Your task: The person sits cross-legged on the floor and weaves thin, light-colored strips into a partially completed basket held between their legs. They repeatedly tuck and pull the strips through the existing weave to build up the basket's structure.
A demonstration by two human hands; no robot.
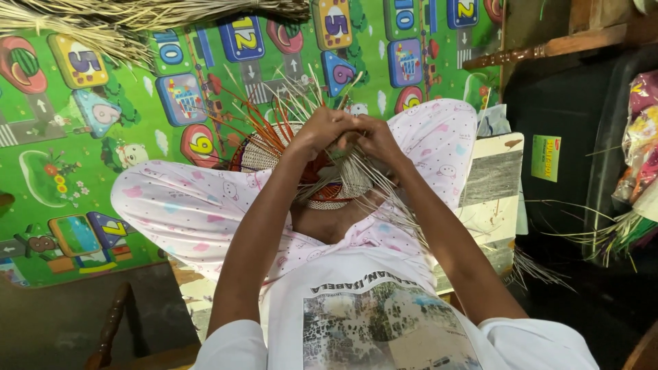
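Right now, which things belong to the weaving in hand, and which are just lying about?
In hand: left hand and right hand on the basket; its loose strands.
Lying about: straw bundle, play mat, black bin, bags.

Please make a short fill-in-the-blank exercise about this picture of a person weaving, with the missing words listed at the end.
1. Both hands, left hand and right hand, meet over a half-woven ____.
2. The play mat on the floor is mainly ____ in colour.
3. The loose strips sticking up from the basket are pale and ____.
4. A bundle of dry straw lies at the ____ edge of the picture.

Missing words: basket; green; orange; top
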